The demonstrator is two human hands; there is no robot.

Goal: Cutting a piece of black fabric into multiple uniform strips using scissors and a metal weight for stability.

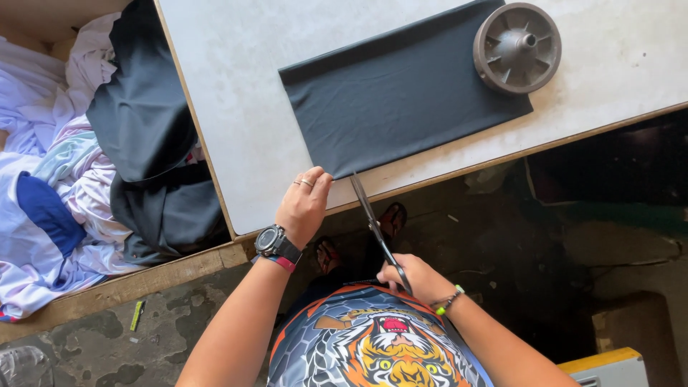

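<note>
Dark cloth: a flat grey-black piece point(401, 93) lies on your white table point(236, 107), its near edge close to the table's front edge and slanting up toward the right.
Left hand: your left hand point(304, 204) rests on the table's front edge, just left of the cloth's near corner, touching or almost touching it; the fingers lie together and curl down onto the surface, pinching nothing that shows.
Right hand: your right hand point(416, 279) sits below the table, close to your body and well apart from the cloth, with its fingers closed around the handles of the scissors point(376, 226).
Scissors: the blades run up and left from your right hand to the cloth's near edge, the tip at that edge, just right of your left hand; whether the blades are parted you cannot tell.
Weight: a round grey spoked wheel point(517, 47) sits on the cloth's far right corner.
Wrists: a black watch point(276, 244) is on your left one, a beaded band point(450, 299) on your right.
Beside the table: a heap of white, blue and dark fabric point(79, 158) lies to your left.
</note>
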